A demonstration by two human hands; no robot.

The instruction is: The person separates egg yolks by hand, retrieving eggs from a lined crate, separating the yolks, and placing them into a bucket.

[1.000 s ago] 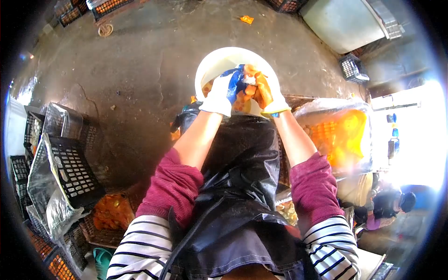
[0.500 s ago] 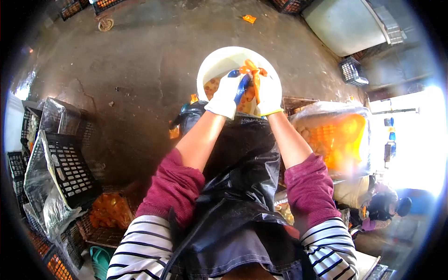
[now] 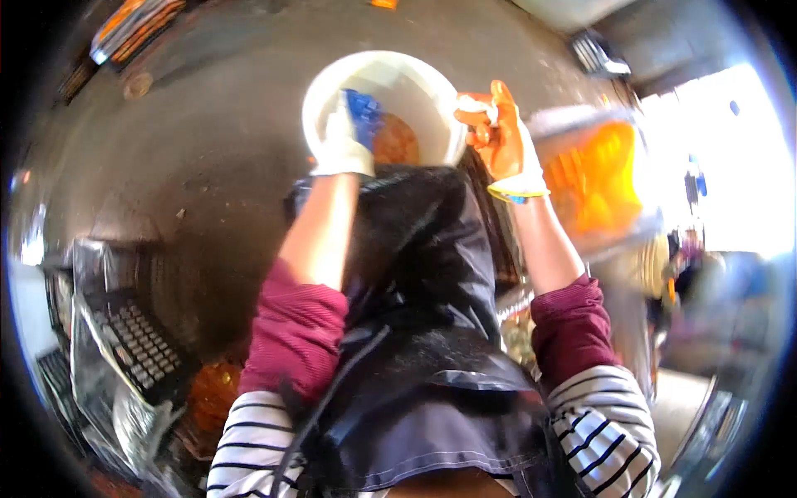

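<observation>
Concrete floor: white bucket overhung by left grip, closure unclear. Pale piece pinched in right grip, beside bucket's right rim.

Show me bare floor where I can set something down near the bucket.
The widest open floor lies left of the bucket, above the black crate in the picture. More shows beyond the bucket's far rim. Right of the bucket is crowded: right hand, then orange stuff. So is the lower left.
</observation>
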